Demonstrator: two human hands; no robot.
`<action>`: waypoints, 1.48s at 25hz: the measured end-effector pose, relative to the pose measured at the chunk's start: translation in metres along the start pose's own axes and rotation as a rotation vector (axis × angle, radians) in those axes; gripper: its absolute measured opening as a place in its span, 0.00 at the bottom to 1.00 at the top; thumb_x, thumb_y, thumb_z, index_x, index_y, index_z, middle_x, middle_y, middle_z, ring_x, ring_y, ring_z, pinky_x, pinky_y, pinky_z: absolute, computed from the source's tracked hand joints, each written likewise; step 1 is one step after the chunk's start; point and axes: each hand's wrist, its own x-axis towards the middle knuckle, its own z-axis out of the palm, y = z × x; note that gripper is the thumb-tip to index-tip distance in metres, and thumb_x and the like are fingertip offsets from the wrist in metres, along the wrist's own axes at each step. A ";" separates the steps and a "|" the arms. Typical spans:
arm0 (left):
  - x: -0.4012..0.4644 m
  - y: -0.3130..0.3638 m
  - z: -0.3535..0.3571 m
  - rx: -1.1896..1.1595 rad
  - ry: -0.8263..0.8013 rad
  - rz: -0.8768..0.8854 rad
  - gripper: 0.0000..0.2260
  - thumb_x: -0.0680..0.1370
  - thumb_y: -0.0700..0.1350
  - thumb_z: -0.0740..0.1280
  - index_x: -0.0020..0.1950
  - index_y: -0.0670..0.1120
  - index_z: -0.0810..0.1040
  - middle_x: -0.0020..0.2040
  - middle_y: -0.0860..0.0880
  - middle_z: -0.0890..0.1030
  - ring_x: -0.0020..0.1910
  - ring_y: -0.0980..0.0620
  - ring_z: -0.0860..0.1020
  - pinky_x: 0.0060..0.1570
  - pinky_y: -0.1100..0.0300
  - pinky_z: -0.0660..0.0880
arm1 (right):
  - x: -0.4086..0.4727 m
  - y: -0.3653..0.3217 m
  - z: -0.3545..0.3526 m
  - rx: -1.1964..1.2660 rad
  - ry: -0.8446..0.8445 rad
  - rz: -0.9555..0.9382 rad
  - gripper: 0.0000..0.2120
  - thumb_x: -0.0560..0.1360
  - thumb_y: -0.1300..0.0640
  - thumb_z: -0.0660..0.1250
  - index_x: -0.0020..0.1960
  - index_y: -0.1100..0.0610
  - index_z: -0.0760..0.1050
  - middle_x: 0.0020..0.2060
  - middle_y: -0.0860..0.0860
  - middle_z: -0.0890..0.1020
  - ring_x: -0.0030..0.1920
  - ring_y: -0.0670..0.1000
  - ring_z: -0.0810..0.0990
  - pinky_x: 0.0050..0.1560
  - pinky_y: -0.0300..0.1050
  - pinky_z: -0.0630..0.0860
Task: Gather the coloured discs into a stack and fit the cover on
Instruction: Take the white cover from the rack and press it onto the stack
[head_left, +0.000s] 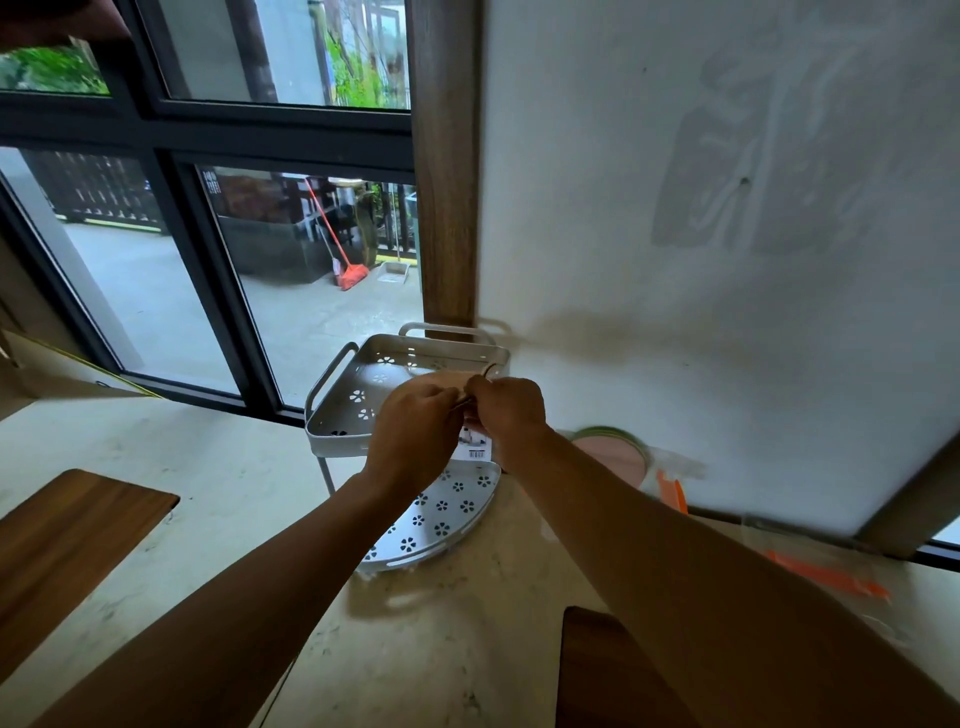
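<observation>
The person stands at a pale stone counter (208, 467) in the corner between a dark-framed window (156, 130) and a white wall (727, 260). Both arms reach forward over a white two-level corner rack (332, 395) with small flower-shaped holes.

The left hand (415, 436) and the right hand (511, 408) are close together above the upper shelf of the rack, and their fingertips meet. Both are curled, not spread. Between them they pinch something thin and dark, but it is too small and too blurred for me to say what it is. Just under the hands a white label with a barcode (475, 451) is visible; I cannot tell on what it sits.

The coloured discs (613, 449) lie on the counter against the wall, to the right of the rack and just beyond the right forearm. They are already together in a low pile: a pink one faces up, and green rims show behind it. The hands do not touch them; the pile is lower than the hands and off to their right.

Near the discs, further right, are some orange plastic pieces (672, 493) and clear plastic wrapping (826, 566). A dark wooden board (67, 545) lies on the counter to the left.
</observation>
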 end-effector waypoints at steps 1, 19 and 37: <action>0.001 0.008 -0.004 -0.021 0.005 -0.039 0.07 0.78 0.41 0.67 0.51 0.43 0.85 0.46 0.43 0.86 0.41 0.42 0.83 0.39 0.57 0.75 | -0.005 -0.007 -0.003 -0.022 0.022 -0.061 0.07 0.70 0.57 0.68 0.40 0.62 0.80 0.38 0.59 0.85 0.40 0.59 0.85 0.48 0.56 0.83; 0.019 0.108 -0.047 -0.339 -0.135 -0.093 0.15 0.81 0.54 0.63 0.62 0.47 0.78 0.61 0.45 0.81 0.59 0.48 0.79 0.58 0.51 0.75 | -0.085 -0.052 -0.188 -0.658 -0.086 -0.802 0.14 0.78 0.49 0.66 0.35 0.52 0.74 0.30 0.48 0.76 0.32 0.45 0.72 0.33 0.36 0.64; 0.043 0.119 0.073 -0.513 -0.215 -0.271 0.05 0.75 0.44 0.74 0.49 0.46 0.87 0.43 0.49 0.87 0.38 0.59 0.81 0.43 0.65 0.78 | 0.010 0.077 -0.281 -0.577 0.034 -0.571 0.05 0.72 0.48 0.74 0.43 0.49 0.81 0.36 0.41 0.83 0.39 0.40 0.80 0.37 0.34 0.74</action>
